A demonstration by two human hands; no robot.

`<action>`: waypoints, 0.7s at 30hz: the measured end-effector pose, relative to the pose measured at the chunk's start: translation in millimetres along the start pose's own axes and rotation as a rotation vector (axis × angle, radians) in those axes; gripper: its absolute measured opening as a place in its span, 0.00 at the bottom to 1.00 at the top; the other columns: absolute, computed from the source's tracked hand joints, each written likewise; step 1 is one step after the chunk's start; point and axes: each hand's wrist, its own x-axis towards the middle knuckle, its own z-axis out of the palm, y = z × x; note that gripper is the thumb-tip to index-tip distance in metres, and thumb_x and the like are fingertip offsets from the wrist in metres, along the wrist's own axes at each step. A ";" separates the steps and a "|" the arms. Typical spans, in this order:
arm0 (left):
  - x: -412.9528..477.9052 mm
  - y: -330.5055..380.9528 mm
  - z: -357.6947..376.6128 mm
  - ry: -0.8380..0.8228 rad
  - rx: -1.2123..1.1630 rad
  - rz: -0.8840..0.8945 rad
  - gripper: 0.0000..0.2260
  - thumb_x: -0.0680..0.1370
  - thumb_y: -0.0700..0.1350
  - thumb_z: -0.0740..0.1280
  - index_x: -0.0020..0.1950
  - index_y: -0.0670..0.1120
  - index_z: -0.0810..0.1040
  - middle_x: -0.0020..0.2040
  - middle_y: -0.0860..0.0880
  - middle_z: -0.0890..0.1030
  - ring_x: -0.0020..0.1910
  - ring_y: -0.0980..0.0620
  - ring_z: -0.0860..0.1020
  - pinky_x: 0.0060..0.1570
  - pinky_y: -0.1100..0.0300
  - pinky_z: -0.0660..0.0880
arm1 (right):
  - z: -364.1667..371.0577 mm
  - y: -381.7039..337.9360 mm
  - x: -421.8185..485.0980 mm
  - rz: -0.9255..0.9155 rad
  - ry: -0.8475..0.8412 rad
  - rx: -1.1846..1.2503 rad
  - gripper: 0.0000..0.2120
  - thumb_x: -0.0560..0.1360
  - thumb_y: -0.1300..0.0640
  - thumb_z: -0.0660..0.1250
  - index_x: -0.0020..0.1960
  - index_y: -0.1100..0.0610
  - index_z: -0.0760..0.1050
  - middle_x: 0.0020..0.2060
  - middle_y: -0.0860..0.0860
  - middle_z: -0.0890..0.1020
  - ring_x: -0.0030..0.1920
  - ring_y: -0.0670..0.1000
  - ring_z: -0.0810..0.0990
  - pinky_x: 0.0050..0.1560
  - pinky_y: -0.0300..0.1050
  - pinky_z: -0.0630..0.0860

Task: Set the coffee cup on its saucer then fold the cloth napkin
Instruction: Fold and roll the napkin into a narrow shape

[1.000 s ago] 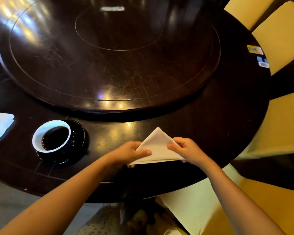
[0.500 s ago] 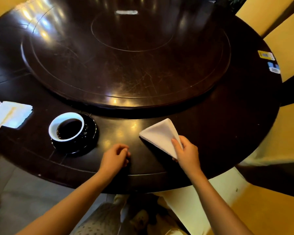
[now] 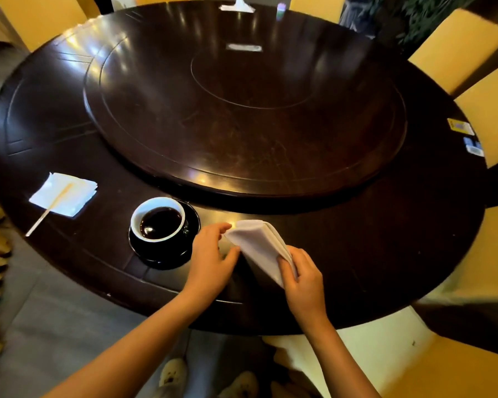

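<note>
The folded white cloth napkin (image 3: 258, 245) is held just above the near edge of the dark round wooden desk (image 3: 371, 242), right of the white coffee cup (image 3: 157, 219), which sits on its black saucer (image 3: 167, 255). The right hand (image 3: 304, 281) has its fingers (image 3: 285, 268) clenched on the napkin's near corner. The left hand (image 3: 210, 261) touches the far corner with loosely bent forefinger and thumb, not closed on it.
</note>
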 end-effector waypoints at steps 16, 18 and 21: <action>-16.3 -19.2 -25.2 -0.459 -0.258 -0.250 0.22 0.79 0.48 0.60 0.72 0.49 0.61 0.67 0.48 0.72 0.64 0.54 0.71 0.62 0.61 0.66 | 90.8 -53.4 -20.0 0.275 0.385 0.004 0.09 0.74 0.63 0.66 0.54 0.62 0.72 0.47 0.51 0.73 0.46 0.48 0.73 0.42 0.31 0.67; -12.1 -28.3 -22.2 -0.488 -0.328 -0.300 0.19 0.80 0.47 0.58 0.71 0.51 0.63 0.68 0.47 0.72 0.62 0.54 0.72 0.64 0.57 0.68 | 114.5 -54.3 -25.5 0.315 0.346 0.090 0.09 0.74 0.63 0.66 0.54 0.59 0.72 0.47 0.52 0.74 0.46 0.49 0.75 0.42 0.28 0.69; -11.1 -44.0 -22.8 -0.477 -0.289 -0.308 0.17 0.80 0.46 0.59 0.69 0.50 0.67 0.65 0.46 0.75 0.59 0.54 0.75 0.60 0.57 0.73 | 135.8 -49.4 -38.2 0.383 0.235 0.166 0.11 0.75 0.61 0.65 0.54 0.51 0.69 0.51 0.51 0.75 0.50 0.47 0.76 0.49 0.33 0.73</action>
